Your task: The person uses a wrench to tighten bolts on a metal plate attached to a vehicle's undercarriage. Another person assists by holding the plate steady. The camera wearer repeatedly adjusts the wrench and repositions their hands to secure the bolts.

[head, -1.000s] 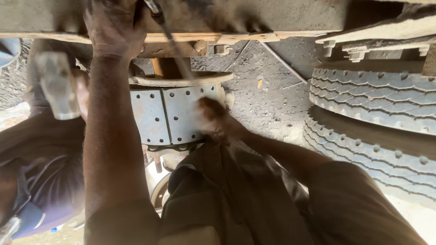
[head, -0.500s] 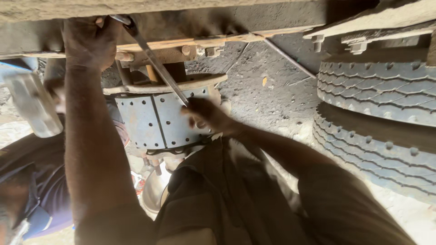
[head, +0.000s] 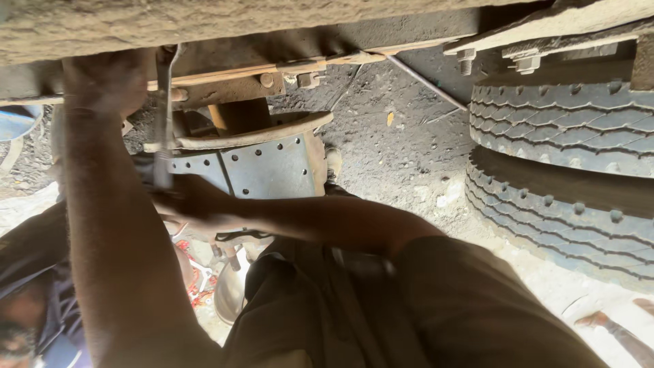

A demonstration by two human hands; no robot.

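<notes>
My left hand [head: 102, 82] is raised and closed around the top of a long metal bar [head: 162, 116] under the chassis. My right hand [head: 194, 204] is clenched on the bar's lower end, beside the grey riveted brake shoe [head: 262, 167]. A metal bowl [head: 231, 293] sits below; I cannot tell its contents.

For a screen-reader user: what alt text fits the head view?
Under a vehicle, the left hand grips the top of a metal bar and the right hand its lower end, beside a riveted brake shoe; twin tyres stand right.
</notes>
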